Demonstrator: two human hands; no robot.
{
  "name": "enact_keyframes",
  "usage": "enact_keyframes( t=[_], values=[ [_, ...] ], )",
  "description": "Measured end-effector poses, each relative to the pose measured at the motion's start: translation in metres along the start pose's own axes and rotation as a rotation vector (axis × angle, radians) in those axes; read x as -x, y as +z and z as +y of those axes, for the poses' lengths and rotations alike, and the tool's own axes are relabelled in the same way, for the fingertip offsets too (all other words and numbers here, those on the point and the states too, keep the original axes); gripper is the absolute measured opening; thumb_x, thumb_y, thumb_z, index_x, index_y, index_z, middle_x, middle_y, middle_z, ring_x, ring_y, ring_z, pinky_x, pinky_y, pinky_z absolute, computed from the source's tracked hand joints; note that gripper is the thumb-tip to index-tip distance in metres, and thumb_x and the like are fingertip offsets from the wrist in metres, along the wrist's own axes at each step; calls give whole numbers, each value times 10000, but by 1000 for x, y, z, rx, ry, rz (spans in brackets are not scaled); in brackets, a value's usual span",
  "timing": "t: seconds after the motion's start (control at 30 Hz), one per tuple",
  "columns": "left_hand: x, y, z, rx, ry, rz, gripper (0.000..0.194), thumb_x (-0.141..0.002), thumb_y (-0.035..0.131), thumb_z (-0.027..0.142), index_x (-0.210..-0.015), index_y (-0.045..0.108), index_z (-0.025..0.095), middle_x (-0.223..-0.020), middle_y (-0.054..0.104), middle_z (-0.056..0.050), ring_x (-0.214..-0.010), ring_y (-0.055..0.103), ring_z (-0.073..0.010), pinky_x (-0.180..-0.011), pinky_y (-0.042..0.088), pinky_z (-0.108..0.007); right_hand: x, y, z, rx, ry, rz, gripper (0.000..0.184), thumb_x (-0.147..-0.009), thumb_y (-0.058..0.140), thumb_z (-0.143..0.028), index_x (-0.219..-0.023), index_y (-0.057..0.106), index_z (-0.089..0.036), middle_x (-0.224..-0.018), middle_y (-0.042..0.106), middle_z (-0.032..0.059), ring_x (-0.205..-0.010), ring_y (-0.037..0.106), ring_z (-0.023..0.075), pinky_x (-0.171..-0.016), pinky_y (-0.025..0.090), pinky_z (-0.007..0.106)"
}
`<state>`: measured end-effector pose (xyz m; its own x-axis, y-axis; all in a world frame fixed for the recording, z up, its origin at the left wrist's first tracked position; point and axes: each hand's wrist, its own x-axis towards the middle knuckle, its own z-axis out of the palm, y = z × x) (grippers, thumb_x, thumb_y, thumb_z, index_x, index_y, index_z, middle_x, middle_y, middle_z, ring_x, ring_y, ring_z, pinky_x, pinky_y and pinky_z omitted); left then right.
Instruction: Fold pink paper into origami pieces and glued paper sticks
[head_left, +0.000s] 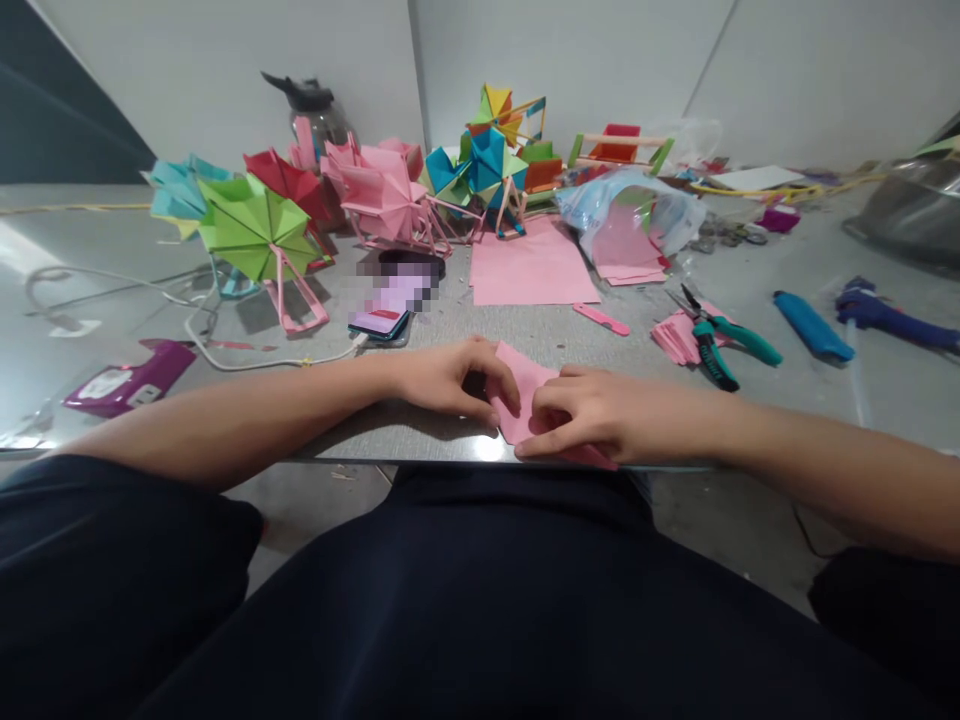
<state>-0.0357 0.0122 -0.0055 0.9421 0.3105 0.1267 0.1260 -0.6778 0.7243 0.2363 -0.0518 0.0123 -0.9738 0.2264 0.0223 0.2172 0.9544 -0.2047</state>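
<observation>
A folded sheet of pink paper (525, 372) lies at the table's front edge between my two hands. My left hand (461, 378) grips its left side with curled fingers, the thumb low at the edge. From the right, my right hand (589, 408) bends over the paper, thumb and fingers closed on it, and a pink corner pokes out below the palm. Beyond them lie a pink utility knife (602, 319) and a stack of pink sheets (531, 268).
Pliers (721, 340) rest on pink strips (675, 338) to the right, near a blue roll (814, 326) and a glue gun (896, 315). A phone (386, 305) with a cable lies left of centre. Folded paper Ferris wheels (259, 228) and a plastic bag (630, 215) stand behind.
</observation>
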Motion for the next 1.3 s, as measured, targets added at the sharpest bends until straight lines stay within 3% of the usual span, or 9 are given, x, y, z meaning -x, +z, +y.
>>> enact_keyframes(
  t=[0.23,0.43,0.57,0.67,0.87,0.97,1.1,1.3],
  values=[
    [-1,19,23,-243,-317,150,513,-733,872,506,-1123,735,201,-1046,727,-57,-1018,613,-262,-988,405,-438,-3,6,-1,64,-23,-6,498,-1036,514,-146,-1481,650,-324,-1094,675,93,-908,541,213,-902,428,394],
    [-1,21,36,-268,-421,138,462,-760,789,396,-1172,685,214,-1027,703,-42,-1004,598,-254,-984,398,-429,-2,6,0,55,-20,-3,532,-998,549,-118,-1474,661,-328,-1073,671,87,-895,529,223,-895,434,390],
    [-1,14,26,-196,-384,162,344,-797,708,315,-1124,709,209,-932,695,-20,-852,601,-202,-875,437,-378,-1,5,-1,26,-5,-14,555,-987,564,-109,-1486,651,-335,-1067,663,83,-907,540,219,-853,435,365],
    [-1,5,16,-105,-314,152,241,-834,652,280,-1048,745,217,-942,714,-32,-865,623,-199,-861,470,-372,0,5,0,-30,29,13,496,-992,573,-134,-1448,673,-302,-1093,662,92,-928,566,211,-834,444,344],
    [1,-10,12,7,-151,12,213,-766,804,265,-978,814,269,-981,761,-53,-963,665,-223,-971,514,-429,4,3,14,-86,61,96,369,-1001,532,-114,-1251,769,-247,-1080,648,103,-934,589,200,-831,467,339],
    [3,-9,11,57,-48,-50,181,-807,801,254,-985,827,272,-941,777,-61,-932,681,-219,-921,536,-410,7,1,20,-82,39,53,412,-990,533,-102,-1274,784,-262,-1075,654,105,-949,595,208,-844,471,355],
    [5,1,7,31,65,22,153,-845,814,274,-995,833,248,-986,769,-100,-913,669,-217,-838,533,-367,5,-1,14,-82,38,15,422,-1040,524,-170,-1361,760,-307,-1129,676,112,-999,603,222,-873,479,370],
    [4,14,5,-36,60,86,226,-828,891,402,-977,825,245,-873,773,-75,-852,654,-210,-922,510,-383,1,0,6,-62,-3,29,370,-1109,510,-331,-1395,744,-325,-1187,698,125,-992,611,216,-871,476,368]
  ],
)
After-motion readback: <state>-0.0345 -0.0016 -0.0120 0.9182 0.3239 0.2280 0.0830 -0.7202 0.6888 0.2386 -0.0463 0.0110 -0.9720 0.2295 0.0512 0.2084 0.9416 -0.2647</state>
